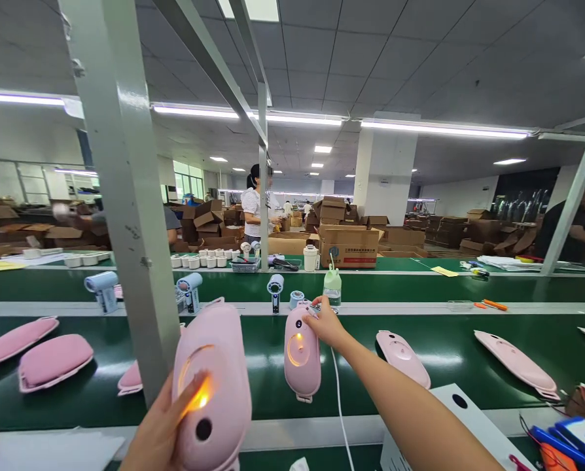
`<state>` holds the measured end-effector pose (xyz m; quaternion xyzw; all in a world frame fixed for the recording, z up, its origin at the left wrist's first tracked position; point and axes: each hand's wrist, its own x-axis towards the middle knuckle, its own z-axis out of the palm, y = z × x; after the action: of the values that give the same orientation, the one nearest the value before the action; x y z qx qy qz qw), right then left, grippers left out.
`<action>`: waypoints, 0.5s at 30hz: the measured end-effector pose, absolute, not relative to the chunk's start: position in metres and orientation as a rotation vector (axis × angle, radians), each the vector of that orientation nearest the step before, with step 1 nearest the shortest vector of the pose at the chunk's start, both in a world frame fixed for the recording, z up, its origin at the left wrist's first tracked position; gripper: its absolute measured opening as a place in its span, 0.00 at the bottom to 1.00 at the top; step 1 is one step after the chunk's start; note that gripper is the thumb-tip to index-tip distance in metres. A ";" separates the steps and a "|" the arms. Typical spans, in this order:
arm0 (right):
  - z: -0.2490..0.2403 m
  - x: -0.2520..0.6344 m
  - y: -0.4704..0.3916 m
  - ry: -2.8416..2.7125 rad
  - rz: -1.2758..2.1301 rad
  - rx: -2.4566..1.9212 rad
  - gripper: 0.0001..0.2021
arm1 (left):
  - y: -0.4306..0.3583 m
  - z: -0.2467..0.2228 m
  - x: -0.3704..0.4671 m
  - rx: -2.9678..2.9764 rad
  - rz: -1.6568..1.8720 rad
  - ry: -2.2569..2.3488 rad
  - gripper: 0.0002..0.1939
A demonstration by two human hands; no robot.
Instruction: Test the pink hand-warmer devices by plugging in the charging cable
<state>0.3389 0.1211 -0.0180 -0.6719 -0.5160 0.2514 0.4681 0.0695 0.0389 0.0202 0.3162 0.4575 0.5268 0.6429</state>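
Observation:
My left hand (167, 418) grips a pink oval device (224, 392) raised close to me. Its thumb lies across the glowing orange light in the device's ring, beside a black round spot. Further off, my right hand (328, 325) is closed at the upper edge of a second pink device (302, 366), whose ring and small light also glow orange. A white cable (339, 399) runs up to the right hand, where the fingers pinch its end; the tip is partly hidden. This second device appears tilted up over the green belt (267, 373).
More pink devices, including one right of my forearm (403, 358), lie along the belt. A grey post (130, 196) rises at left. Light-blue handheld fans (275, 288) and a green-topped bottle (332, 288) stand behind. A white box (462, 418) is at lower right. Co-workers are beyond.

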 end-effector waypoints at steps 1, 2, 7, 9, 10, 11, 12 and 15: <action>-0.019 0.339 0.121 -1.262 0.611 -1.655 0.12 | 0.039 0.030 0.078 0.651 1.210 0.986 0.27; -0.020 0.338 0.122 -1.259 0.607 -1.662 0.12 | 0.040 0.037 0.085 0.605 1.209 0.925 0.27; -0.024 0.337 0.126 -1.254 0.590 -1.698 0.11 | 0.046 0.033 0.098 0.580 1.217 0.667 0.32; -0.027 0.337 0.127 -1.256 0.595 -1.710 0.12 | 0.047 0.030 0.097 0.604 1.244 0.659 0.32; -0.028 0.338 0.128 -1.259 0.604 -1.716 0.13 | 0.047 0.030 0.096 0.609 1.262 0.674 0.32; -0.030 0.338 0.129 -1.262 0.616 -1.720 0.13 | 0.047 0.032 0.094 0.610 1.275 0.700 0.30; -0.031 0.339 0.129 -1.265 0.632 -1.724 0.13 | 0.046 0.034 0.092 0.624 1.282 0.726 0.29; -0.037 0.343 0.130 -1.262 0.681 -1.736 0.14 | 0.044 0.040 0.085 0.704 1.270 0.799 0.28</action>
<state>0.3429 0.1304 -0.0370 -0.6958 -0.5059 0.2729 0.4307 0.0852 0.0440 0.0395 0.3131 0.3552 0.5649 0.6758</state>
